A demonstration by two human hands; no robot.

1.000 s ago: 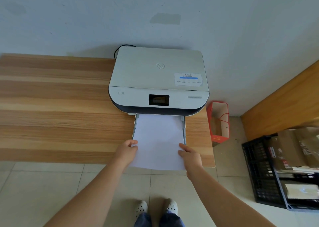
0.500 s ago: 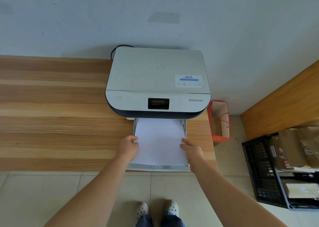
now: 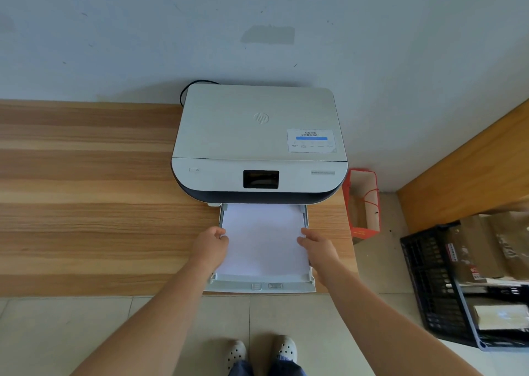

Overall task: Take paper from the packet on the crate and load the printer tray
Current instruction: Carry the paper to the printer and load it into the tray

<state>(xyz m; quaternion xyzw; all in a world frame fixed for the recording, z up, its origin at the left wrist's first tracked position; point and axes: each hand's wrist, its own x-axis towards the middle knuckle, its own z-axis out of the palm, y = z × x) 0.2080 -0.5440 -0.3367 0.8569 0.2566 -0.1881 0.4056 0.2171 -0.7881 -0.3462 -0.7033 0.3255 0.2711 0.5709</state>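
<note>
- Head view: the paper [image 3: 262, 239] lies flat in the pulled-out printer tray [image 3: 259, 287], between the two hands, with its far end running in under the printer [image 3: 259, 143] ahead of them.
- The left hand [image 3: 210, 245] sits at the sheet's left edge with fingers curled onto it; the right hand [image 3: 316, 245] mirrors it on the right edge. Whether each pinches the stack or only presses its edge I cannot tell; the hands are apart, the full width of the sheet between them.
- The stack looks nearly seated: its near edge lies just inside the tray's front lip, close to the wrists.
- To finish well, I would nudge both edges evenly so the stack stays square, and slide it forward until it meets the stop inside.
- Keep it flat under the side guides; a lifted corner would likely jam.
- Then let go and push the tray straight in by its front lip.
- The black crate [image 3: 429, 284] sits on the floor, well off to the right of the right hand; the packet itself I cannot pick out.
</note>
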